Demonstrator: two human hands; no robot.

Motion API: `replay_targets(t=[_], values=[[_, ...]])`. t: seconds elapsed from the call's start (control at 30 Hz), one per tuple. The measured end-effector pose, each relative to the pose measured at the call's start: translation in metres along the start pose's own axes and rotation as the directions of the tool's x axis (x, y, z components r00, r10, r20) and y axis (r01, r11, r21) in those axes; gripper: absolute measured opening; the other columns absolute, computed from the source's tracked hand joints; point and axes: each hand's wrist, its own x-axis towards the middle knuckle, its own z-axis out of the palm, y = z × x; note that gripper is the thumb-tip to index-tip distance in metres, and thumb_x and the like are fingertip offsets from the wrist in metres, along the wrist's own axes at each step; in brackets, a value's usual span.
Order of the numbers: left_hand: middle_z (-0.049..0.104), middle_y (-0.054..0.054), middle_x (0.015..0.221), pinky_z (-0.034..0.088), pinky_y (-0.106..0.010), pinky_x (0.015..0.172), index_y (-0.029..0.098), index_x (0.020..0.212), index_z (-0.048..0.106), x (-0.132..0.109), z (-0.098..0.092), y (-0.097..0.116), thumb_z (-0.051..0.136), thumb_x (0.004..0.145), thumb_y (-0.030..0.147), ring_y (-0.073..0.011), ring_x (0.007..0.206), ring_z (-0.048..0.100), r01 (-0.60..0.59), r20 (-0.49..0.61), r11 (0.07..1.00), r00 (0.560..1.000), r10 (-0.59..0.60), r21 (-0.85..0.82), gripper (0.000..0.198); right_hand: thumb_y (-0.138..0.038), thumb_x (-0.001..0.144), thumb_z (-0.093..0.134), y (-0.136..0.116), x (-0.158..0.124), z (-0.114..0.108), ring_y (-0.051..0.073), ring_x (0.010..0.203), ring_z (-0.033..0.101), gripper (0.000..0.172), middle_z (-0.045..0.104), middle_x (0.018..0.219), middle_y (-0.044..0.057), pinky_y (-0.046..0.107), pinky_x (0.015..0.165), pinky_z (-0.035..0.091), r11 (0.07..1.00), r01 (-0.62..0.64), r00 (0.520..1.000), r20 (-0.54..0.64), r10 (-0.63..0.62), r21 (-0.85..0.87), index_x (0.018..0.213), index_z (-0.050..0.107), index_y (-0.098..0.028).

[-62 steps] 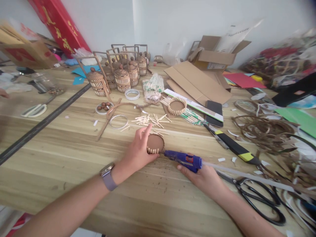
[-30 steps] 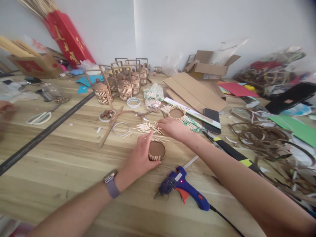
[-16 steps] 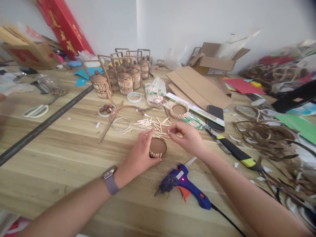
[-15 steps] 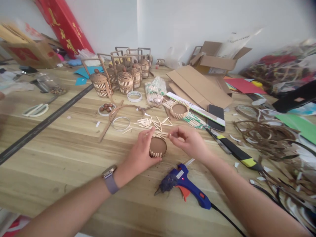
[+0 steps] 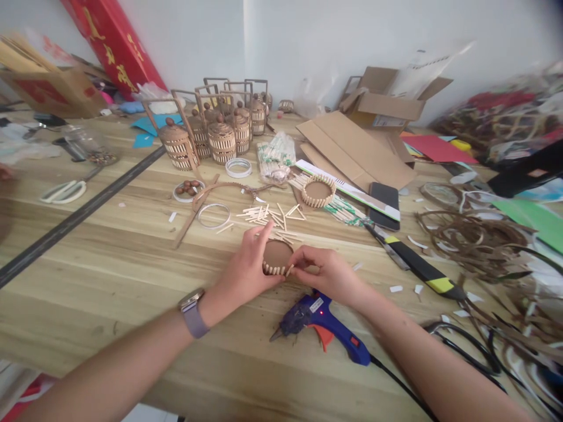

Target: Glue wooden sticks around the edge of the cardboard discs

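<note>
A small round brown tray (image 5: 278,254) with short pale sticks standing along part of its rim lies on the table. My left hand (image 5: 250,261), with a watch on its wrist, grips the tray's left side between thumb and fingers. At the tray's right front edge, my right hand (image 5: 323,272) pinches one short wooden stick (image 5: 289,270) against the rim. Loose wooden sticks (image 5: 259,214) are scattered just behind the tray. A blue hot glue gun (image 5: 323,316) with a red light on lies in front of my right hand, its nozzle pointing left.
A finished stick ring (image 5: 318,191) sits behind on the right, near a phone (image 5: 385,205) and a yellow-black utility knife (image 5: 422,266). Small lidded baskets (image 5: 222,139) stand at the back. Scissors (image 5: 65,190) lie left; coiled brown strips (image 5: 475,234) are heaped right.
My right hand has moved left and down from the loose sticks to the tray's right front rim, bringing a stick with it. My left hand still holds the tray.
</note>
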Motion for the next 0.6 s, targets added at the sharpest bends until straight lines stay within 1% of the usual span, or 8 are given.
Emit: replay_targets(t=[0.2, 0.3, 0.5, 0.6], values=[[0.034, -0.016, 0.137, 0.047, -0.054, 0.099, 0.032, 0.152, 0.004, 0.0003, 0.0008, 0.0002, 0.086, 0.061, 0.021, -0.0364, 0.126, 0.046, -0.015, -0.017, 1.0, 1.0, 0.014, -0.006, 0.124, -0.021, 0.083, 0.057, 0.0038, 0.0006, 0.0035, 0.014, 0.07, 0.064, 0.007, 0.069, 0.076, 0.001, 0.024, 0.066, 0.048, 0.999, 0.016, 1.0, -0.004, -0.016, -0.04, 0.083, 0.063, -0.019], [0.033, -0.016, 0.138, 0.048, -0.054, 0.099, 0.033, 0.152, 0.006, 0.0002, 0.0005, 0.0011, 0.087, 0.06, 0.02, -0.0363, 0.125, 0.047, 0.006, -0.015, 1.0, 1.0, -0.006, -0.008, 0.123, -0.021, 0.085, 0.056, 0.0052, 0.0004, 0.0047, 0.015, 0.074, 0.066, 0.006, 0.07, 0.08, 0.002, 0.024, 0.068, 0.048, 0.998, 0.045, 0.999, 0.006, -0.044, -0.038, 0.086, 0.062, -0.02], [0.032, -0.016, 0.14, 0.05, -0.055, 0.096, 0.035, 0.151, 0.006, -0.0002, -0.0005, 0.0024, 0.087, 0.059, 0.02, -0.0358, 0.12, 0.052, 0.052, 0.003, 0.999, 0.999, -0.052, -0.015, 0.123, -0.018, 0.09, 0.052, 0.0055, -0.0022, 0.0071, 0.015, 0.07, 0.063, 0.009, 0.068, 0.079, 0.002, 0.023, 0.064, 0.045, 0.975, 0.151, 0.988, -0.001, -0.153, -0.161, 0.088, 0.061, -0.02], [0.032, -0.016, 0.139, 0.05, -0.055, 0.095, 0.035, 0.151, 0.005, 0.0, -0.001, 0.0032, 0.087, 0.06, 0.02, -0.0357, 0.12, 0.052, 0.048, 0.006, 0.999, 0.999, -0.048, -0.023, 0.124, -0.016, 0.091, 0.051, 0.0068, -0.0026, 0.0082, 0.015, 0.071, 0.062, 0.01, 0.068, 0.079, 0.002, 0.023, 0.065, 0.045, 0.963, 0.197, 0.979, -0.013, -0.203, -0.182, 0.089, 0.06, -0.02]])
